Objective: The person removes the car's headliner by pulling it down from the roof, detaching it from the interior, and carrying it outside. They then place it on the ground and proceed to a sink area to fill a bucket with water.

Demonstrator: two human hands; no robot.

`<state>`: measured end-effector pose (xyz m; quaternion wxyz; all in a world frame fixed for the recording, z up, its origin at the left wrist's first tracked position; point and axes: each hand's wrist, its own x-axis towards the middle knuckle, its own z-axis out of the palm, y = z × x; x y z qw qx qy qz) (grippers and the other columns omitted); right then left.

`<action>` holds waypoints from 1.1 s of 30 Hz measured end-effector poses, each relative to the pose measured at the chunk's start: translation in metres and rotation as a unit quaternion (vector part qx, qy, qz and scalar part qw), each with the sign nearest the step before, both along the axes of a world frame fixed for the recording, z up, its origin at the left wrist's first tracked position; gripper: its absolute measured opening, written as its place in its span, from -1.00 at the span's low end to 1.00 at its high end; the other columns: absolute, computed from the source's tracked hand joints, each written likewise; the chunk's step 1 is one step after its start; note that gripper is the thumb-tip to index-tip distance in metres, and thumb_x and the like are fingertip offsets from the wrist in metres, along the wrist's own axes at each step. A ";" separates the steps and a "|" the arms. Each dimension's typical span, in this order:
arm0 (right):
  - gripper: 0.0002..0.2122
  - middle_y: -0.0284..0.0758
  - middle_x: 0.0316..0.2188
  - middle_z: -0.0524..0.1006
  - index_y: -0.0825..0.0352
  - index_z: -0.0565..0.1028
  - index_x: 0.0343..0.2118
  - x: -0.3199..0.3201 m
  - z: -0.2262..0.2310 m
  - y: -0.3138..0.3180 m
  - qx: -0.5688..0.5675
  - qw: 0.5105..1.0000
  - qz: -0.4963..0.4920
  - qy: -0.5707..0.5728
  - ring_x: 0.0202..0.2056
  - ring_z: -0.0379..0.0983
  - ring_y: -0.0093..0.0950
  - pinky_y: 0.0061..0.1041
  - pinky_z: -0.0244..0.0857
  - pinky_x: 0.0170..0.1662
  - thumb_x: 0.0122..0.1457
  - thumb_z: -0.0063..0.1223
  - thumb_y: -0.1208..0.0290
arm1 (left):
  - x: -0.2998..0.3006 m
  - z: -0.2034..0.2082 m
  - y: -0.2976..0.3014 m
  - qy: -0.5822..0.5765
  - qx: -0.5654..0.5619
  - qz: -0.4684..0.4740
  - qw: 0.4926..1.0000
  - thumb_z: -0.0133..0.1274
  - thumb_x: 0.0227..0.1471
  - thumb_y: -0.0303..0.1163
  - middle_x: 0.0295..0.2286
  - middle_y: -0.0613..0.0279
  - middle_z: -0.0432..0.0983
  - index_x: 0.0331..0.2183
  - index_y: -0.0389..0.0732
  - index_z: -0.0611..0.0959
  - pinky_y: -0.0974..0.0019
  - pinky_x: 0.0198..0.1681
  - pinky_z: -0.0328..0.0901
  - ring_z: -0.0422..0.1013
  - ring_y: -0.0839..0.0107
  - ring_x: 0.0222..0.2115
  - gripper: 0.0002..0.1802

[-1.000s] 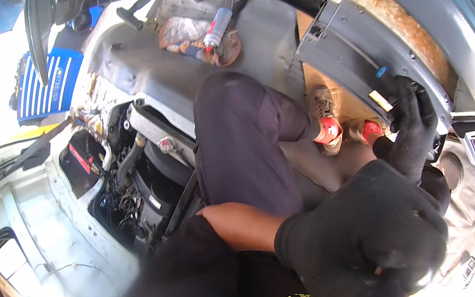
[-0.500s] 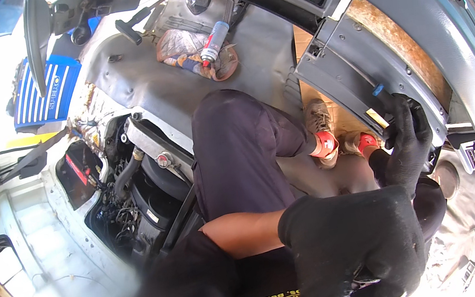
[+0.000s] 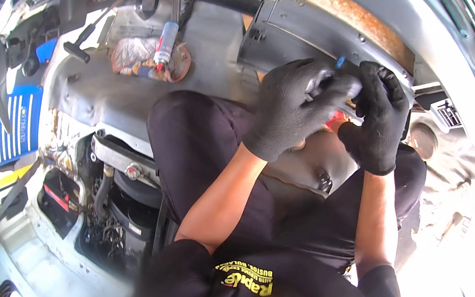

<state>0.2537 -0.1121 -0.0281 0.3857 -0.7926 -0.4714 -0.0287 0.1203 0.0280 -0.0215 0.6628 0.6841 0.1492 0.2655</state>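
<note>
Both gloved hands are up in front of the dark grey panel [image 3: 295, 39], and they're almost meeting! The left hand [image 3: 299, 108] points across toward its partner, fingers bent and bunched, a little blurred; I can't tell whether they clamp on anything. Just beside it, the right hand [image 3: 375, 118] stands upright, fingers curled; whether something sits inside, I can't tell from here. A small blue piece [image 3: 340, 62] shows against the panel, right above the gap between the hands, with the rusty brown strip [image 3: 347, 16] beyond. Over to the left, a spray can [image 3: 167, 41] lies tilted across a quilted cloth [image 3: 128, 55] on the grey floor covering [image 3: 214, 53], and nearer, the engine bay [image 3: 130, 210] gapes open beside the person's knee [image 3: 184, 122].
</note>
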 end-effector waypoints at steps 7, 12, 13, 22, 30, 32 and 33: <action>-0.76 -0.22 -0.08 0.58 0.43 0.57 -0.10 0.011 0.022 0.000 0.089 0.964 -0.004 0.251 -0.08 0.58 -0.40 -0.45 0.46 0.03 0.16 0.14 0.69 | 0.024 -0.022 0.004 -0.040 0.330 0.148 0.931 0.25 0.05 -0.44 -0.09 0.23 0.59 -0.18 -0.13 0.70 0.08 -0.02 0.38 0.50 0.17 -0.09 -0.77; -0.76 -0.20 0.01 0.56 0.47 0.51 -0.02 0.025 0.006 -0.005 0.031 0.952 0.013 0.304 0.04 0.55 -0.44 -0.43 0.51 0.09 0.28 0.00 0.76 | 0.036 -0.037 0.000 0.033 0.413 0.173 0.894 0.22 0.05 -0.31 0.06 0.21 0.49 -0.09 -0.07 0.70 -0.07 0.20 0.21 0.36 0.13 0.12 -0.67; -0.76 -0.20 0.02 0.55 0.48 0.51 -0.02 0.025 0.005 -0.006 0.020 0.959 0.015 0.282 0.05 0.55 -0.43 -0.41 0.51 0.11 0.27 -0.01 0.77 | 0.039 -0.037 -0.002 0.054 0.420 0.176 0.889 0.21 0.06 -0.29 0.07 0.21 0.49 -0.08 -0.07 0.70 -0.08 0.22 0.18 0.34 0.12 0.14 -0.66; -0.77 -0.16 -0.03 0.56 0.43 0.58 -0.06 0.018 0.004 0.007 0.026 0.997 -0.034 0.064 0.00 0.47 -0.33 -0.32 0.33 0.05 0.23 0.11 0.58 | 0.066 -0.039 0.045 0.018 0.520 0.102 0.848 0.26 -0.01 -0.04 -0.30 0.22 0.46 -0.36 -0.04 0.65 0.05 -0.03 0.28 0.32 0.20 -0.21 -0.69; -0.84 -0.22 -0.19 0.57 0.42 0.57 -0.15 0.015 -0.009 0.017 0.023 0.996 -0.082 -0.030 -0.25 0.41 -0.37 -0.34 0.27 -0.09 0.26 0.07 0.54 | 0.063 -0.058 0.026 0.011 0.541 0.168 0.824 0.20 0.09 0.01 -0.38 0.22 0.37 -0.38 -0.05 0.60 0.08 -0.17 0.33 0.35 0.20 -0.27 -0.67; -0.87 -0.24 -0.25 0.56 0.43 0.57 -0.19 0.014 -0.014 0.012 0.001 0.994 -0.087 -0.065 -0.25 0.41 -0.36 -0.33 0.28 -0.10 0.25 0.08 0.54 | 0.062 -0.061 0.027 -0.002 0.529 0.149 0.836 0.21 0.08 -0.02 -0.38 0.22 0.37 -0.38 -0.05 0.60 0.10 -0.20 0.34 0.36 0.19 -0.29 -0.68; -0.89 -0.24 -0.28 0.56 0.43 0.56 -0.21 0.013 -0.017 0.010 -0.009 0.993 -0.089 -0.082 -0.26 0.41 -0.36 -0.32 0.28 -0.10 0.25 0.09 0.54 | 0.062 -0.062 0.027 -0.009 0.534 0.152 0.832 0.21 0.07 -0.03 -0.39 0.22 0.37 -0.39 -0.06 0.60 0.10 -0.20 0.34 0.36 0.19 -0.29 -0.69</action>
